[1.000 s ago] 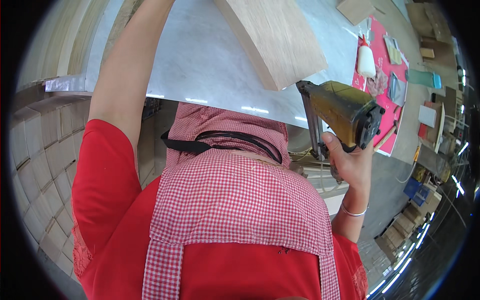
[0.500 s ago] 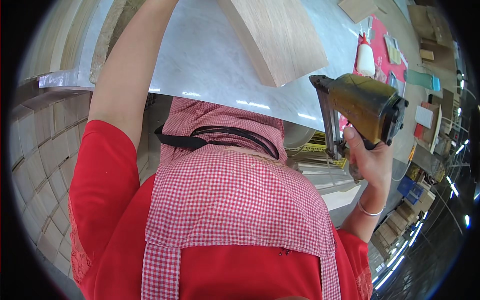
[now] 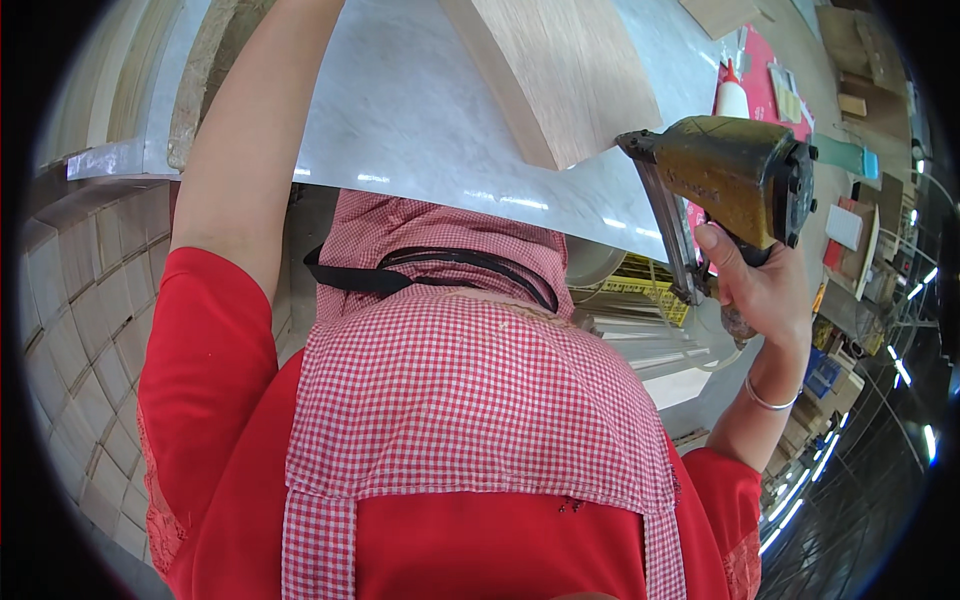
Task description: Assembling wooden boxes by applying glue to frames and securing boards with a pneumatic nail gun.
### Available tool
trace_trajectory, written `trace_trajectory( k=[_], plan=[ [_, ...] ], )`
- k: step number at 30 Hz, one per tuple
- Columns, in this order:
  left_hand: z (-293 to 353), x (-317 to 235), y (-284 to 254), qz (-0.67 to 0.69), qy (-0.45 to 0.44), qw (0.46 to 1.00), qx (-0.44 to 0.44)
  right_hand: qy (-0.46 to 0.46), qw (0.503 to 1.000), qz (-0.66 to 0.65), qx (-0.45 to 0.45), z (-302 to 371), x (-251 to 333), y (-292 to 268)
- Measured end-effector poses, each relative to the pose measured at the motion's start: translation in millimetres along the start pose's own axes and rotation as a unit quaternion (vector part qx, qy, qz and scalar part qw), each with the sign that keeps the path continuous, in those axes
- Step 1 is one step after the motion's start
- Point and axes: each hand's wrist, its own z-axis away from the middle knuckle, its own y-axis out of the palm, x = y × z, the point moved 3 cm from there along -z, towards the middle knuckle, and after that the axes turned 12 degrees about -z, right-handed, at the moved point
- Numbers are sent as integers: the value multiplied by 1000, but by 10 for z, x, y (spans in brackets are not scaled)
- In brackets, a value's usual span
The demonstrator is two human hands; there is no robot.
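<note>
Fingers of the right hand (image 3: 772, 295) clamp a worn yellow-and-black metal nail gun (image 3: 728, 172). Forward-left of them, a thick pale wooden block (image 3: 578, 80) lies on the grey marbled tabletop (image 3: 400, 120), long axis running away leftward. The left hand is out of view, its fingers' state untellable.

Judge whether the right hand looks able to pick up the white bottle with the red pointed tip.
Probably not: the right hand is closed around the yellow-and-black nail gun, whose body hides the lower part of the bottle in this view.
</note>
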Motion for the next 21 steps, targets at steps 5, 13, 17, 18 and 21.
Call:
trace_trajectory(
  k=[5,13,17,18,21],
  plan=[
    [-10,11,21,0,8,1000,-1,118,992,34,27,-115,98,-138],
    [-35,99,113,10,7,1000,9,-60,998,35,0,65,-67,-24],
    [148,3,-46,29,6,999,-38,46,998,6,-40,111,-209,-72],
    [222,-43,-155,36,5,997,-63,93,995,0,-48,105,-252,-89],
    [765,-115,-561,9,-71,997,21,117,989,19,-94,50,-303,-230]
  ],
)
